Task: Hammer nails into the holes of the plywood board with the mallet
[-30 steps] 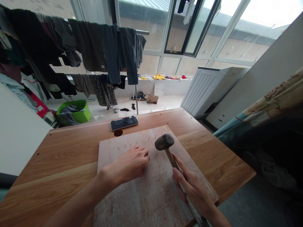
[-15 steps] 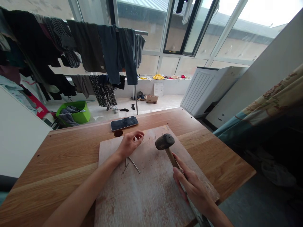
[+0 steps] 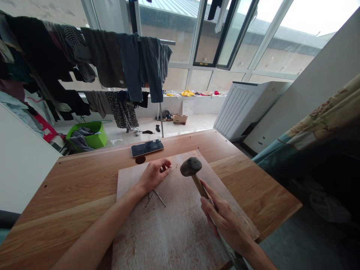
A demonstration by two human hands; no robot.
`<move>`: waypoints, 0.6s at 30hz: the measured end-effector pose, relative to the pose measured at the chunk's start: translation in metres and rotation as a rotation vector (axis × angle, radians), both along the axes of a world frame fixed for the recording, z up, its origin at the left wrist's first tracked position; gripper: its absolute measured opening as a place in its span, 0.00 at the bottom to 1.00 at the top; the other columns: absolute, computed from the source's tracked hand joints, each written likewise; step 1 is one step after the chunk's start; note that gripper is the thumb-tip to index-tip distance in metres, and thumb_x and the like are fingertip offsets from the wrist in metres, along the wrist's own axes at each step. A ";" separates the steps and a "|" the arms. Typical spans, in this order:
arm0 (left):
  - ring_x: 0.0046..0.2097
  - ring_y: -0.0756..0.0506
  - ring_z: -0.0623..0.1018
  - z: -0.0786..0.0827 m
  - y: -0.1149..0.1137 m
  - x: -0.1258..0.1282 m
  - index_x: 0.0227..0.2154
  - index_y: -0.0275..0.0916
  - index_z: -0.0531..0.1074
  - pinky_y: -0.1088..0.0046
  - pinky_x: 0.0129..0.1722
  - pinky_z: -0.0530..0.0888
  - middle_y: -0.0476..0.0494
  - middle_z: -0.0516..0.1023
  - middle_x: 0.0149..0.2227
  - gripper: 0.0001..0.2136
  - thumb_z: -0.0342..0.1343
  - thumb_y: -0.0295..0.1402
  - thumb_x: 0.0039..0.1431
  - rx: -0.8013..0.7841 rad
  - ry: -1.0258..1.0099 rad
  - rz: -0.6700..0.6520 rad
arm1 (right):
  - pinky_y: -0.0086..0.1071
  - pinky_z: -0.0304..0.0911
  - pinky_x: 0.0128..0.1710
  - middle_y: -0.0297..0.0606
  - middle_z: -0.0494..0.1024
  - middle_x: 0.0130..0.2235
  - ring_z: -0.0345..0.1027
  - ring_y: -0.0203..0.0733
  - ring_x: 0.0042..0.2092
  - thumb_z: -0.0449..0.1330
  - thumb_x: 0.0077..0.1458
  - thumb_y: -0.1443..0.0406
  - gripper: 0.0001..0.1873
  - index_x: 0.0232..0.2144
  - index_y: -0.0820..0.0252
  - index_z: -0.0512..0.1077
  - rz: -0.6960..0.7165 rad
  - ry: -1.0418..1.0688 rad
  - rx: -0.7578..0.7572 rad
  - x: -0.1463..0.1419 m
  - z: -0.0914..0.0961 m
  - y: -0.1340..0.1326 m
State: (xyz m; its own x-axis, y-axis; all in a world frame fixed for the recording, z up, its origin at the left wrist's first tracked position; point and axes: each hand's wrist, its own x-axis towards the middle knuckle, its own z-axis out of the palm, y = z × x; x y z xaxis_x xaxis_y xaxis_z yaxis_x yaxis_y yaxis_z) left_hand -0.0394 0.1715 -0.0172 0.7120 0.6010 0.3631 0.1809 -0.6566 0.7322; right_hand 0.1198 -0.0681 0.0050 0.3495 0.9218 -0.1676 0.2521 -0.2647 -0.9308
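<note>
**Hammer gripped over the board, left fingers pinched beside its head**

Clock directions are read from the middle of the board (image 3: 174,232), with 12 o'clock pointing away from the person.

The right hand (image 3: 222,219) comes in from 4 o'clock and is wrapped around the wooden handle of the hammer (image 3: 191,167). The handle slants up toward 12 o'clock. The dark head hangs over the far end of the board, and whether it touches the wood cannot be told.

The left hand (image 3: 154,174) reaches in from 8 o'clock and sits at about 11 o'clock, just beside the hammer head. Its fingers are curled and its thumb and fingertips are drawn narrowly together (anything pinched there is too small to make out).

A few loose nails (image 3: 157,197) lie crossed on the board, right under the left wrist.

The board rests flat on a wooden table (image 3: 70,183). A phone (image 3: 147,147) lies at 12 o'clock on the table's far edge. Beyond it, on the floor at 10 o'clock, stands a green basket (image 3: 90,137) beneath hanging clothes (image 3: 132,63).
</note>
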 end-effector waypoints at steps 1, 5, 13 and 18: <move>0.32 0.49 0.78 0.000 0.000 0.000 0.37 0.40 0.74 0.74 0.36 0.76 0.50 0.82 0.33 0.03 0.58 0.27 0.61 -0.004 -0.003 0.002 | 0.24 0.55 0.14 0.22 0.61 0.21 0.54 0.30 0.15 0.50 0.69 0.50 0.37 0.73 0.61 0.55 0.003 0.001 0.001 -0.002 0.003 0.004; 0.32 0.50 0.80 0.000 -0.001 0.000 0.39 0.40 0.74 0.74 0.35 0.77 0.50 0.83 0.34 0.06 0.59 0.26 0.60 -0.030 -0.008 0.027 | 0.23 0.54 0.13 0.24 0.62 0.23 0.55 0.30 0.15 0.51 0.69 0.50 0.37 0.73 0.56 0.54 0.026 0.010 0.005 -0.009 0.012 0.024; 0.29 0.50 0.79 -0.003 0.001 0.003 0.46 0.39 0.72 0.76 0.33 0.75 0.52 0.83 0.31 0.14 0.60 0.23 0.57 -0.030 -0.021 0.061 | 0.26 0.55 0.18 0.27 0.66 0.24 0.55 0.31 0.17 0.49 0.71 0.52 0.33 0.74 0.54 0.54 0.064 -0.179 0.033 -0.015 0.006 0.038; 0.27 0.51 0.77 0.000 0.000 0.002 0.46 0.38 0.71 0.78 0.31 0.73 0.54 0.81 0.28 0.19 0.57 0.17 0.52 -0.011 -0.003 0.065 | 0.30 0.60 0.27 0.30 0.68 0.24 0.59 0.36 0.22 0.49 0.71 0.54 0.33 0.72 0.57 0.58 0.114 -0.309 0.048 -0.015 0.003 0.039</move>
State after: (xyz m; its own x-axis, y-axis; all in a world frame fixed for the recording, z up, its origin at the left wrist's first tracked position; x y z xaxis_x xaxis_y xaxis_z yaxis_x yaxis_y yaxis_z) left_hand -0.0370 0.1718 -0.0169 0.6699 0.6503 0.3583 0.2207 -0.6352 0.7401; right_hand 0.1045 -0.0294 0.0084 0.2711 0.9622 -0.0257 0.5497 -0.1766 -0.8165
